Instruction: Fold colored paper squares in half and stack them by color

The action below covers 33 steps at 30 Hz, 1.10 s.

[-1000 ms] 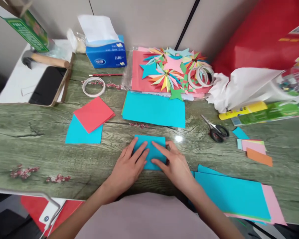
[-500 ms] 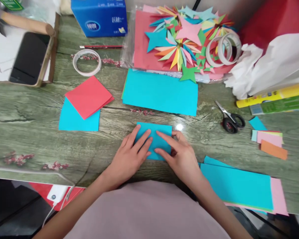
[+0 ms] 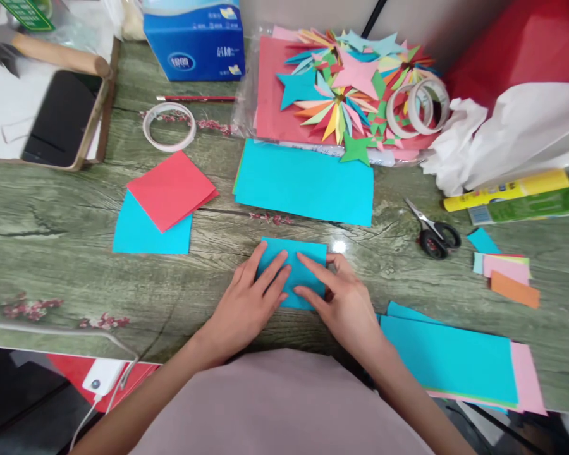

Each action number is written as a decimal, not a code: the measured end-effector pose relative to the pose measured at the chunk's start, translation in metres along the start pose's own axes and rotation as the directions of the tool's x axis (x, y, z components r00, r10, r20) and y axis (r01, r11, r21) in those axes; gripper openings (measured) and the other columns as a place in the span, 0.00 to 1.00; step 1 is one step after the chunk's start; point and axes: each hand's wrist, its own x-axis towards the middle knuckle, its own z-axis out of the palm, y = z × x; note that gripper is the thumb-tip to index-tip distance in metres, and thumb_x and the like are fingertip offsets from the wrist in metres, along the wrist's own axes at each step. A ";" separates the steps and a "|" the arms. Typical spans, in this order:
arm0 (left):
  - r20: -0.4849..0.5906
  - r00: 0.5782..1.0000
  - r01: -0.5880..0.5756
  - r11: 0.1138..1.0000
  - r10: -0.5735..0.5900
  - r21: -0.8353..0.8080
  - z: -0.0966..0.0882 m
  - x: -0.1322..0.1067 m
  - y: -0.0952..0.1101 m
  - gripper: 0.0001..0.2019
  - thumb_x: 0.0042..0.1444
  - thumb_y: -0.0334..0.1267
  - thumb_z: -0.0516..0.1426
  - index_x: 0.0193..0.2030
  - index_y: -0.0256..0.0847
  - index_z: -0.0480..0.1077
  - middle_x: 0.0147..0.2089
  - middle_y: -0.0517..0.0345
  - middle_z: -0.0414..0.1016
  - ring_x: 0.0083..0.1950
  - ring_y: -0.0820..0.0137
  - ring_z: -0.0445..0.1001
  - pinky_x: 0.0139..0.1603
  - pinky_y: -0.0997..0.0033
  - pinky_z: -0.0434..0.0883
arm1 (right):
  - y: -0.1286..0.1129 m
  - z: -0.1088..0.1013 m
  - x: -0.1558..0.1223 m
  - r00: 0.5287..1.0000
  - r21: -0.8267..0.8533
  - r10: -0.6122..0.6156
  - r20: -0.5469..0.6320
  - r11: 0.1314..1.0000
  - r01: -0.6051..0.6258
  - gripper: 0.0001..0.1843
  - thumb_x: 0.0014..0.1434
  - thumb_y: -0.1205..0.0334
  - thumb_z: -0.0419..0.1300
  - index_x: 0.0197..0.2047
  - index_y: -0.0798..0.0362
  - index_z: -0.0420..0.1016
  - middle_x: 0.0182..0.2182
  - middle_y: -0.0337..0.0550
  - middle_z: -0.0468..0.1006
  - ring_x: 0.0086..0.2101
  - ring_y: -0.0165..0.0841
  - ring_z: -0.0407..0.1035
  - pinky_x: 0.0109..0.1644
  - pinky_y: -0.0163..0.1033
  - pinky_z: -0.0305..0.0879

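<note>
A folded blue sheet of paper (image 3: 290, 250) lies on the table in front of me. My left hand (image 3: 251, 296) rests on its left part, with the fingers spread and lying flat. My right hand (image 3: 344, 292) is at its right edge. The index finger and thumb press on top of the paper, while the other fingers curl by the edge, partly hidden. Just beyond is a stack of blue paper strips (image 3: 306, 183). To the left, a folded red paper (image 3: 171, 191) overlaps a blue piece (image 3: 149, 232).
Scissors (image 3: 434, 230) and small paper scraps (image 3: 507, 268) lie at the right, above more blue strips (image 3: 450, 354). At the back are a tissue box (image 3: 194, 47), paper stars (image 3: 355, 72) and tape rolls (image 3: 420, 109). A phone (image 3: 61, 117) and a hammer (image 3: 57, 54) are far left.
The camera view has shifted slightly, so everything sits a little lower in the picture. Both hands keep nearly the same pose on the blue paper.
</note>
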 end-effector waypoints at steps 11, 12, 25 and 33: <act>0.004 1.000 0.001 1.000 -0.001 0.005 0.000 0.001 0.000 0.20 0.60 0.37 0.44 0.58 0.37 0.58 0.64 0.47 0.51 0.65 0.50 0.39 0.53 0.46 0.59 | -0.002 -0.001 0.002 1.000 -0.017 0.001 0.011 1.000 -0.001 0.22 0.54 0.57 0.56 0.53 0.43 0.64 0.40 0.46 0.65 0.28 0.32 0.66 0.29 0.40 0.67; 0.004 1.000 0.003 1.000 -0.003 0.006 0.000 0.001 0.000 0.20 0.60 0.37 0.44 0.58 0.37 0.58 0.64 0.47 0.51 0.65 0.50 0.39 0.53 0.46 0.59 | -0.002 -0.001 0.002 1.000 -0.017 -0.001 0.010 1.000 0.001 0.22 0.54 0.57 0.56 0.54 0.43 0.64 0.40 0.46 0.65 0.27 0.32 0.66 0.29 0.40 0.67; -0.025 0.999 -0.020 0.992 0.024 0.128 0.001 0.015 -0.006 0.19 0.60 0.37 0.43 0.57 0.37 0.60 0.64 0.48 0.51 0.64 0.48 0.43 0.49 0.48 0.63 | 0.000 0.003 0.011 0.992 -0.019 0.016 -0.121 1.000 -0.018 0.19 0.55 0.57 0.55 0.50 0.48 0.68 0.44 0.50 0.64 0.31 0.35 0.68 0.34 0.42 0.68; -0.045 0.997 -0.054 0.986 0.062 0.158 -0.006 0.027 -0.012 0.19 0.59 0.36 0.44 0.56 0.38 0.62 0.62 0.48 0.56 0.63 0.48 0.49 0.48 0.49 0.64 | 0.009 -0.012 0.013 0.966 -0.147 -0.164 -0.198 0.980 0.136 0.17 0.58 0.57 0.51 0.49 0.53 0.68 0.49 0.54 0.61 0.40 0.39 0.67 0.41 0.47 0.67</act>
